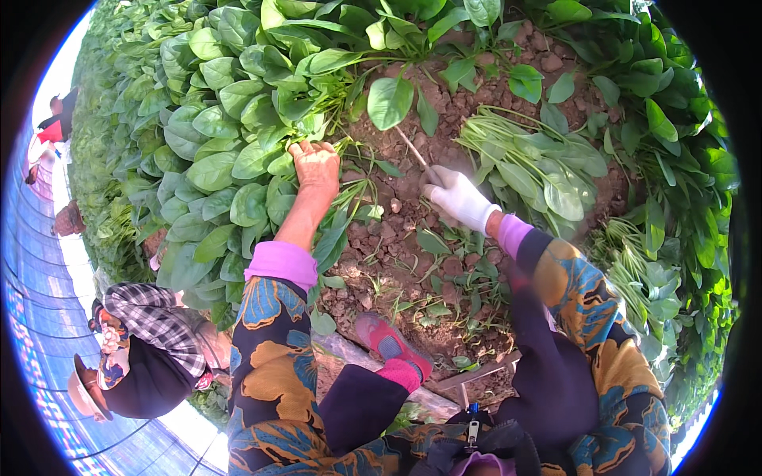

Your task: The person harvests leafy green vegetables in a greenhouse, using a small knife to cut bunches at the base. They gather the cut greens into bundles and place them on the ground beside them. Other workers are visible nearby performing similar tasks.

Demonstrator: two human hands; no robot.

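Note:
My bare left hand (pixel 315 165) is curled around the stems of leafy spinach plants (pixel 238 119) at the edge of the dense standing crop. Some stems and leaves show below its fingers. In a white knitted glove, my right hand (pixel 457 196) grips the handle of a thin-shafted hand tool (pixel 412 147). The shaft points up and left, and its far end is hidden behind a broad spinach leaf (pixel 390 102). Right of the glove, a pile of pulled spinach (pixel 533 157) lies on the soil, stems towards the upper left.
Clumpy brown soil (pixel 381 250) with scattered leaves lies between my arms. Another spinach pile (pixel 631 273) rests at right, beside standing plants (pixel 708 190). My pink shoe (pixel 393 345) is near a wooden frame (pixel 476 372). A co-worker (pixel 155 363) in a hat bends at lower left; other people are farther off.

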